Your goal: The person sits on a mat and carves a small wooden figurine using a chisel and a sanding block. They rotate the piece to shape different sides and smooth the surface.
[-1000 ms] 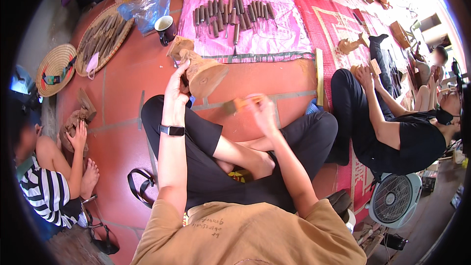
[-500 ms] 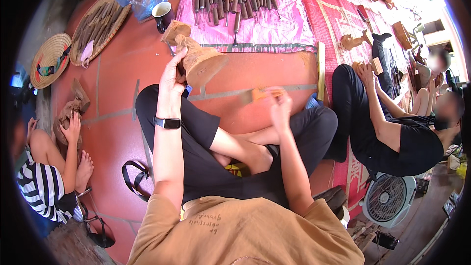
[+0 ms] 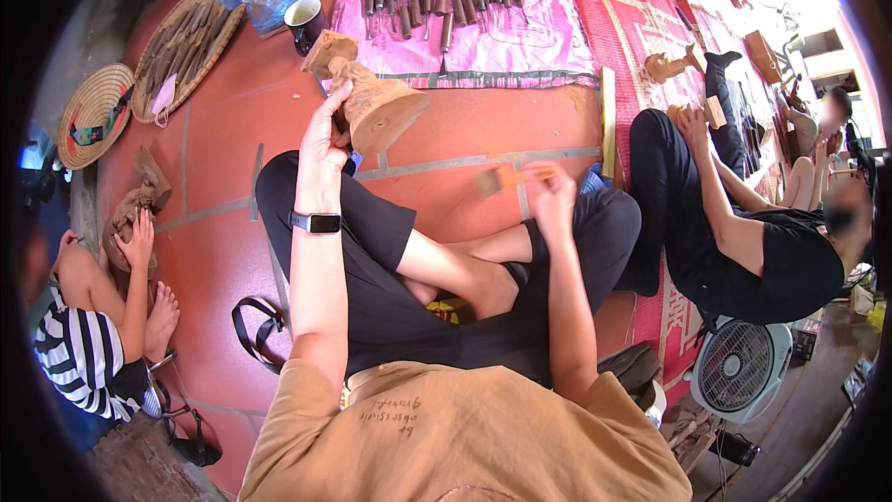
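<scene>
My left hand, raised over the tiles, is closed around a carved wooden figure. The pale figure lies tilted, its broad flat base turned toward the right and its other end pointing far left. Above my right knee, my right hand grips the orange handle of a flat brush. The bristle end points left toward the figure, with a gap between them. Motion blurs the brush and the fingers somewhat.
Carving chisels lie in rows on a pink sheet. A dark mug stands beyond the figure. A woven tray of tools is at far left. People work on both sides; a box fan stands right.
My right hand has shifted slightly right with the brush. The left hand and the wooden figure stay almost where they were.
</scene>
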